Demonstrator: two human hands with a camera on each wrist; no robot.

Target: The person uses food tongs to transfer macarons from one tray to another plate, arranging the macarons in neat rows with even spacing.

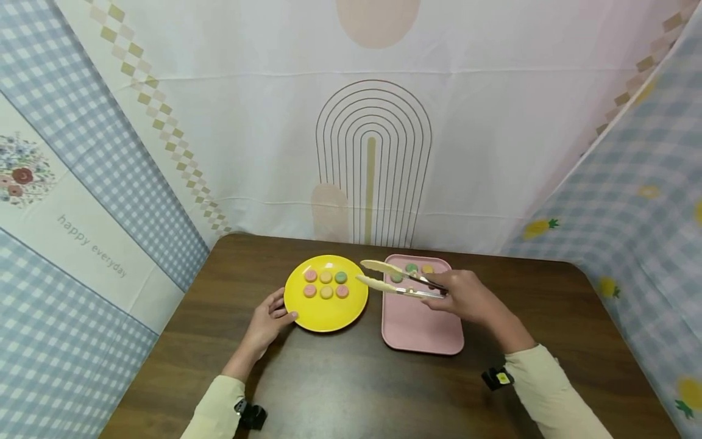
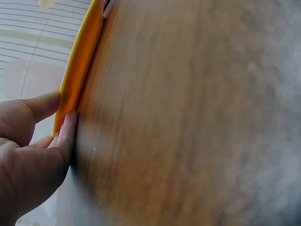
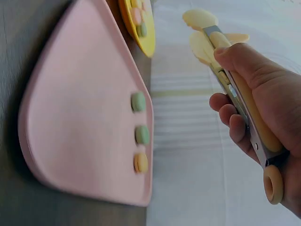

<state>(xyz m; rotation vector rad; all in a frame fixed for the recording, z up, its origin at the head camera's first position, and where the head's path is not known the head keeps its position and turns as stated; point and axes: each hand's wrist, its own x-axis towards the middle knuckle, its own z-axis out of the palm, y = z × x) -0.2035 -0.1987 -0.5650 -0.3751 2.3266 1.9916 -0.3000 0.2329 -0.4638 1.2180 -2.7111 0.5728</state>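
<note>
My left hand (image 1: pixel 267 323) pinches the left rim of a yellow plate (image 1: pixel 323 317), thumb on the rim and fingers below, as the left wrist view shows. Several pink, yellow and green macarons (image 1: pixel 326 292) lie on it in two rows. Held in my right hand (image 1: pixel 463 296) are cream-tipped metal tongs (image 1: pixel 403 291), their arms apart with nothing between the tips. The tongs hang over the gap between the plate and a pink tray (image 1: pixel 422 332). In the right wrist view, two green macarons (image 3: pixel 138 101) and a yellow macaron (image 3: pixel 140 163) lie along the tray's edge.
Both dishes stand on a dark wooden table (image 1: pixel 329 390), the tray to the right of the plate. A white patterned cloth (image 1: pixel 263 140) hangs behind the table, with blue checked cloth at both sides.
</note>
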